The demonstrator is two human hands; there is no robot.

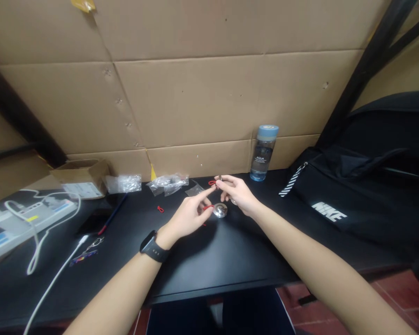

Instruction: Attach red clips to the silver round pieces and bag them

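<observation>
Black watch (155,246) on my left wrist, above black table (185,274). My left hand (188,216) closed, thumb and fingers on red cord (208,207); shiny metal disc (220,211) just beside thumb, cannot tell if touching table. My right hand (242,195) close by, fingertips pinched at end of red loop (212,183), left index tip just below it. Loose red cord piece (160,209) on table, left of hands. Clear plastic bags (169,183) farther back. Blue-lidded bottle (261,156) upright beyond right hand, near cardboard wall (195,102).
</observation>
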